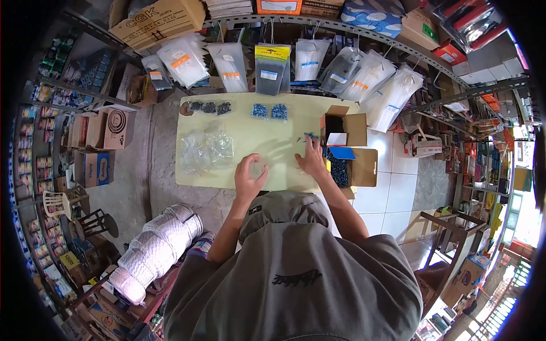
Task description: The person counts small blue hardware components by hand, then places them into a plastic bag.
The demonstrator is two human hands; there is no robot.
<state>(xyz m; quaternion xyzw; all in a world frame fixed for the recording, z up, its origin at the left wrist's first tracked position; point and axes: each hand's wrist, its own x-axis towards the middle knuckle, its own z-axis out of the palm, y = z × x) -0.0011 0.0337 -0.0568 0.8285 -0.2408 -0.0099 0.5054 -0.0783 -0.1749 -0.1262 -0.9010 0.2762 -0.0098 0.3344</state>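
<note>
My left hand [249, 177] hovers over or rests on the pale yellow table [273, 182], fingers curved and apart from the thumb, with nothing visible in it. My right hand [312, 161] reaches forward, thumb and fingers apart, its fingertips at a few loose blue screw-like pieces [309, 136]. Just right of it stands an open cardboard box [363, 168] filled with similar dark blue pieces [339, 169]. Behind that is another open box [355, 129] with dark contents. Two clear packets of blue pieces [269, 111] lie at the table's back.
Clear plastic bags [206, 149] lie on the table's left side, with small packets of dark pieces [210, 107] behind them. Packs of cable ties [273, 71] hang from the metal shelf at the back. A large rope roll [159, 247] stands at lower left.
</note>
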